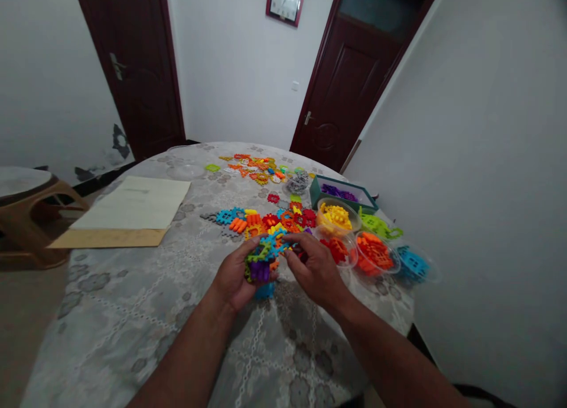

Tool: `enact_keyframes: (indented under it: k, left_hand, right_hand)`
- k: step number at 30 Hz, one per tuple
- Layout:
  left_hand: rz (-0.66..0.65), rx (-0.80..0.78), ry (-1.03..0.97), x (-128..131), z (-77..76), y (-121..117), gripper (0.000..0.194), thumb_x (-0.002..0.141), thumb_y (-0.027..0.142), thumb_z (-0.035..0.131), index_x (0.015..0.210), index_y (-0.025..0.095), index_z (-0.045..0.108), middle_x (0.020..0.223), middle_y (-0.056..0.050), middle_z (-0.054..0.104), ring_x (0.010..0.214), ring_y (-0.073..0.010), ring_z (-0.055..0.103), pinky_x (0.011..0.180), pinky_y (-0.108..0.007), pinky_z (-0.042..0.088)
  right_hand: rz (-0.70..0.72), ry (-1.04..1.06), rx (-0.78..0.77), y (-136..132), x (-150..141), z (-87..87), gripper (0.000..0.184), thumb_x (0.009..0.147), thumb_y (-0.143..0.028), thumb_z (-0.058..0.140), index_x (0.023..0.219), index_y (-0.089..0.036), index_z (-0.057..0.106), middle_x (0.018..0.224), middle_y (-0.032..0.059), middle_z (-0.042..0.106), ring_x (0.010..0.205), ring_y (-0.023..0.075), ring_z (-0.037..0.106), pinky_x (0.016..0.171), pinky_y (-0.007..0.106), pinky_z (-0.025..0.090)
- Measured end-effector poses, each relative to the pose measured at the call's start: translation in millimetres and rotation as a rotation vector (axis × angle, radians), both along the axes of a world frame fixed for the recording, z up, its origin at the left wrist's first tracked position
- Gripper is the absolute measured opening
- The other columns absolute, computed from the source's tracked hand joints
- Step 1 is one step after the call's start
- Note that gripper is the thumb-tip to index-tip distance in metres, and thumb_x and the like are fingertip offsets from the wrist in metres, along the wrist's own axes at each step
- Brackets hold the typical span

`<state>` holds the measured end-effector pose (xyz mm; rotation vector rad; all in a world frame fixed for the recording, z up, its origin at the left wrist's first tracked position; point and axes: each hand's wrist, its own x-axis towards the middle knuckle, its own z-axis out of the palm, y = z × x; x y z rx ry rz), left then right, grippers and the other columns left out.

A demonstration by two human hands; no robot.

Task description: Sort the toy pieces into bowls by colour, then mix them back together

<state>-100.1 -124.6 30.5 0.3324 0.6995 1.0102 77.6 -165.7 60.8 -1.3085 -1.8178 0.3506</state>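
Observation:
An assembly of interlocking plastic building pieces (259,270), green, purple and blue, is held above the near middle of the table. My left hand (231,278) wraps around it from the left, thumb on top. From the other side, my right hand (316,270) pinches the edge of a blue toothed piece (274,241) on the assembly with thumb and index finger. Another blue piece (264,290) shows just below my left hand. Behind my hands lies a spread of loose pieces (253,219) in blue, orange, red and yellow. My fingers hide part of the assembly.
To the right stand clear bowls of yellow (335,216), red (335,250), orange (374,253) and blue pieces (413,264). A green box (315,191) holds purple pieces. More loose pieces (261,167) lie farther back. A cardboard sheet (128,202) is at left, near a stool (42,210).

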Motion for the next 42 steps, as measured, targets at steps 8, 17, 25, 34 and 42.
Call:
enact_keyframes:
  k: [8, 17, 25, 34, 42]
  left_hand:
    - [0.042, -0.013, 0.058, 1, 8.0, -1, 0.026, 0.094, 0.018, 0.064, 0.119, 0.012, 0.068, 0.080, -0.005, 0.072, 0.058, -0.0200, 0.071, 0.045, -0.035, 0.062]
    - [0.046, 0.051, 0.126, 0, 4.0, -1, 0.033, 0.087, 0.014, 0.069, 0.120, 0.016, 0.071, 0.085, -0.005, 0.072, 0.060, -0.0208, 0.072, 0.047, -0.037, 0.064]
    - [0.071, 0.064, 0.166, 0, -0.3, 2, 0.032, 0.084, 0.014, 0.073, 0.116, 0.016, 0.074, 0.089, -0.006, 0.073, 0.060, -0.0182, 0.072, 0.050, -0.037, 0.066]
    - [0.149, 0.012, 0.238, 2, 1.5, 7, 0.015, 0.086, 0.009, 0.070, 0.098, 0.018, 0.072, 0.089, -0.003, 0.074, 0.061, -0.0175, 0.072, 0.051, -0.037, 0.068]
    - [0.147, 0.007, 0.269, 2, 4.4, 7, 0.012, 0.089, 0.012, 0.069, 0.097, 0.021, 0.072, 0.087, -0.003, 0.075, 0.062, -0.0169, 0.072, 0.054, -0.033, 0.067]
  right_hand:
    - [-0.128, -0.027, 0.006, -2, 51, 17.1, 0.025, 0.099, -0.029, 0.061, 0.118, -0.022, 0.076, 0.099, 0.0051, 0.075, 0.082, 0.0171, 0.067, 0.077, 0.030, 0.053]
    - [-0.447, -0.092, -0.011, 14, 148, 23.1, 0.036, 0.092, -0.041, 0.062, 0.115, -0.018, 0.079, 0.092, 0.0067, 0.077, 0.075, 0.0193, 0.066, 0.074, 0.033, 0.052]
    - [-0.754, -0.134, 0.059, -3, 219, 24.6, 0.045, 0.091, -0.044, 0.055, 0.120, -0.018, 0.079, 0.095, 0.0093, 0.080, 0.075, 0.0217, 0.070, 0.077, 0.035, 0.054]
    - [-1.047, -0.335, -0.034, -63, 307, 16.3, 0.048, 0.091, -0.035, 0.047, 0.120, -0.016, 0.080, 0.107, 0.0138, 0.081, 0.088, 0.0261, 0.074, 0.090, 0.040, 0.055]
    - [-0.984, -0.346, -0.092, -61, 309, -16.0, 0.043, 0.090, -0.028, 0.047, 0.116, -0.019, 0.080, 0.112, 0.0099, 0.081, 0.094, 0.0241, 0.074, 0.096, 0.037, 0.055]
